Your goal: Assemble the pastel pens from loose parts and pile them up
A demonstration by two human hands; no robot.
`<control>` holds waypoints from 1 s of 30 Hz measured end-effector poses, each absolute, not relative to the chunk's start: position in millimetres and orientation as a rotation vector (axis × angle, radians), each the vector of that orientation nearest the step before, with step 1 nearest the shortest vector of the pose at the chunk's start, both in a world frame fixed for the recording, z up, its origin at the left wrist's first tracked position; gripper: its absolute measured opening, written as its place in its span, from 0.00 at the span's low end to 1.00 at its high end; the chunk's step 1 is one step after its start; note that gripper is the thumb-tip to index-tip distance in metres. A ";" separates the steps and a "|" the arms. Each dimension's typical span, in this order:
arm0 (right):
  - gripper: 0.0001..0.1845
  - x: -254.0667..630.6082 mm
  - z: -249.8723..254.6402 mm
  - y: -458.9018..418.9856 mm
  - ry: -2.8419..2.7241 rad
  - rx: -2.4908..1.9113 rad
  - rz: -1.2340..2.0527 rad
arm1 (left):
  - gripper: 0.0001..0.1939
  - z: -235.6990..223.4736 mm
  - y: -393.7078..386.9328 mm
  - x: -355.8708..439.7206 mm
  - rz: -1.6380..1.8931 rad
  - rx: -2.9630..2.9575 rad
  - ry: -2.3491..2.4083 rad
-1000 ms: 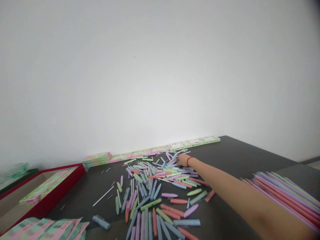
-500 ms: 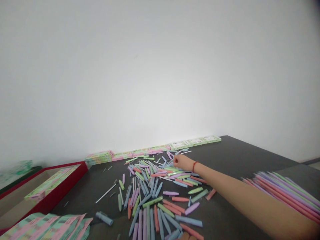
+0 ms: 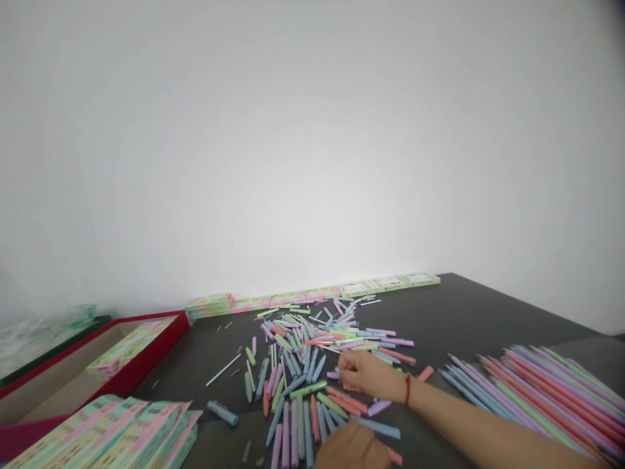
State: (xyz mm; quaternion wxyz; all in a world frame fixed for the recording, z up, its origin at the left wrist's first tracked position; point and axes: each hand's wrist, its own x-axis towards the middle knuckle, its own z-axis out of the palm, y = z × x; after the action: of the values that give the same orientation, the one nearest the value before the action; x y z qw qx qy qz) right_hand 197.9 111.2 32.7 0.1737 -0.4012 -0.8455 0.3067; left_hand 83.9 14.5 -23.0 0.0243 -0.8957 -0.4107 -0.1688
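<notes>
Head view: print on the cartons [image 3: 288,299] along the table's [image 3: 469,319] far edge — illegible. Pen parts [image 3: 307,389] lie scattered from there nearward, long axes mixed, the nearest running near-to-far. Right hand [image 3: 365,373] over them, fingers curled — grip cannot be told; left hand [image 3: 352,448], nearer, blurred, likewise.

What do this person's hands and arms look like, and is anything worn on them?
The right hand has no glove; a thin red bracelet circles its wrist, and no sleeve covers the visible forearm. The left hand is also gloveless, but its arm is out of view.
</notes>
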 end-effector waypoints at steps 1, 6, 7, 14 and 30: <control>0.07 197.2 31.0 111.6 -2.380 -1.140 0.878 | 0.06 -8.5 15.9 69.4 -0.646 -2.674 -1.392; 0.07 190.9 28.5 127.3 -2.332 -1.149 0.744 | 0.14 52.1 41.5 6.4 -0.640 -2.387 -1.973; 0.06 187.5 28.9 132.8 -2.333 -1.150 0.696 | 0.15 54.8 49.1 2.8 -0.610 -2.376 -1.979; 0.05 158.3 26.9 169.8 -2.446 -1.242 0.423 | 0.16 31.7 70.2 33.4 -0.445 -2.505 -1.877; 0.16 108.5 41.1 177.5 -2.598 -1.480 0.342 | 0.13 33.3 58.5 6.9 -0.871 -2.440 -2.006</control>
State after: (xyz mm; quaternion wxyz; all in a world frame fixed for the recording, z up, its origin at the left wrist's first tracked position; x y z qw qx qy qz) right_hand 108.5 177.5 41.1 0.0662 -0.4908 -0.8613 0.1134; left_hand 6.9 58.5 33.3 -0.0674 -0.7430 -0.6108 -0.2652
